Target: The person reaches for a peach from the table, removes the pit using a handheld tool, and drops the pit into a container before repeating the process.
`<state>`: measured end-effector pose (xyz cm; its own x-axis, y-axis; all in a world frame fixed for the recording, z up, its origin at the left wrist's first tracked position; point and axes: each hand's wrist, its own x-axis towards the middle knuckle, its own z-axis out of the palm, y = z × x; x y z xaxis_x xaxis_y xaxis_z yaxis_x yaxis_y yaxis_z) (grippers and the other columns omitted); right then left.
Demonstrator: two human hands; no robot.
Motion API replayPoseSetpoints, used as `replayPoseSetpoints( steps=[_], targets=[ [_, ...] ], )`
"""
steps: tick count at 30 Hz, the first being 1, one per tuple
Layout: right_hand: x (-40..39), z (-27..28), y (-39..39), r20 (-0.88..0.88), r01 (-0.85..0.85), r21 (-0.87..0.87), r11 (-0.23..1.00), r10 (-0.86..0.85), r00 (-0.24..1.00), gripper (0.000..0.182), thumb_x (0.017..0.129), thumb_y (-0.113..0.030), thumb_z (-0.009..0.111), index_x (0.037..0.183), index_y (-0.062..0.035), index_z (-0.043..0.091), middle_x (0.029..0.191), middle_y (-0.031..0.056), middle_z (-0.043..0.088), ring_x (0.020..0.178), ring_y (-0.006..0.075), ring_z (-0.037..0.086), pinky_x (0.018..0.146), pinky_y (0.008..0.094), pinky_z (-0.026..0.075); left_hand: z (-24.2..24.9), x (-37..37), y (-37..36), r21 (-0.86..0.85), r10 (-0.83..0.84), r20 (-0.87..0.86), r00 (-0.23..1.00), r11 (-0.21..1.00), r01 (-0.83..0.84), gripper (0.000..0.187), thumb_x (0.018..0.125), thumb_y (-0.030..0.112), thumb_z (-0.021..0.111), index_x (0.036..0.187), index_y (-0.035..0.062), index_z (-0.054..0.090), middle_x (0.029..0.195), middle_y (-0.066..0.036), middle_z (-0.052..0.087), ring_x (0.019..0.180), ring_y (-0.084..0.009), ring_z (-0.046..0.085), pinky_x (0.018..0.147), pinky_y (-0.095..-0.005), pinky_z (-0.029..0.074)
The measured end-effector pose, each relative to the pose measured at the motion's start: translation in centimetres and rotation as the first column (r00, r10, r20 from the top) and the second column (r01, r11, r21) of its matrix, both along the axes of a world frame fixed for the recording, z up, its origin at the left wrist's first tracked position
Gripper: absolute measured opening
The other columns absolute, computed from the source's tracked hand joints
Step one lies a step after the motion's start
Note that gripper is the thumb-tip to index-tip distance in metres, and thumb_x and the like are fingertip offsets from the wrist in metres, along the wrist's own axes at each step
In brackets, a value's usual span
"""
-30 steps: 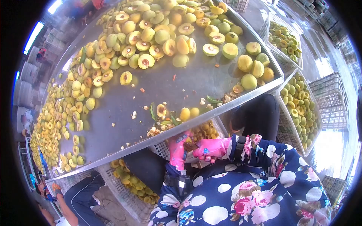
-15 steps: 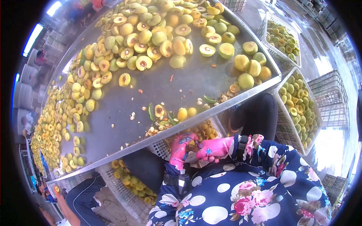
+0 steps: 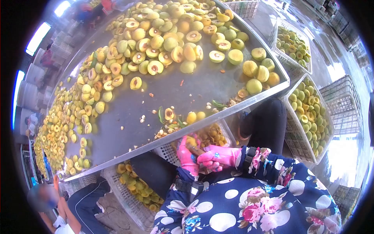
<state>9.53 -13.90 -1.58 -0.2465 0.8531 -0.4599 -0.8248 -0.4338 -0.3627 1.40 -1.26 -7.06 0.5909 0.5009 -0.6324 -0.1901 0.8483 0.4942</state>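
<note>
Both my hands wear pink gloves and meet low in front of me, just past the metal table's near edge. My left hand (image 3: 187, 155) is closed around a yellow stone fruit (image 3: 191, 140), mostly covered by the fingers. My right hand (image 3: 218, 157) is wrapped round a tool with a brown handle (image 3: 196, 150), whose tip touches or nearly touches the fruit; its working end is hidden. Below them a white plastic crate (image 3: 226, 130) holds yellow fruit pieces. Loose pits, leaves and a halved fruit (image 3: 169, 114) lie at the table edge above my hands.
The raised-rim metal table (image 3: 136, 113) carries a large heap of halved yellow-green fruit (image 3: 156, 43). Fruit-filled crates stand right (image 3: 290, 113), far right (image 3: 277, 39) and beside my left leg (image 3: 120, 187). Another person (image 3: 66, 210) sits at lower left.
The view has shifted slightly. My left hand has turned, so the yellow fruit and the brown handle now show between my hands. The person at lower left has leaned into view.
</note>
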Motion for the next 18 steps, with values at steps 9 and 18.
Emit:
replayPoseSetpoints(
  steps=[9,18],
  targets=[
    [1.4,-0.9,-3.1,0.565,0.061,-0.153,0.986,0.036,0.824,0.028,0.088,-0.029,0.056,0.084,-0.0028,0.046,0.063,0.0026,0.050,0.043,0.0094,0.047,0.036,0.0243,0.039,8.2,-8.2,3.3,-0.055,0.153,-0.058,0.987,0.986,-0.156,0.020,0.090,0.020,0.053,0.104,0.0052,0.057,0.094,-0.010,0.061,0.082,-0.0203,0.058,0.066,-0.0305,0.052],
    [2.3,-1.7,-2.6,0.660,-0.217,-0.282,0.935,0.353,0.663,0.033,0.088,-0.031,0.056,0.093,0.0005,0.047,0.069,0.0053,0.054,0.051,0.0128,0.052,0.042,0.0264,0.043,11.9,-19.5,18.2,0.546,0.727,-0.480,0.491,-0.190,0.816,0.025,0.088,0.025,0.059,0.095,0.0015,0.060,0.083,-0.005,0.060,0.069,-0.0117,0.055,0.063,-0.0228,0.044]
  ],
)
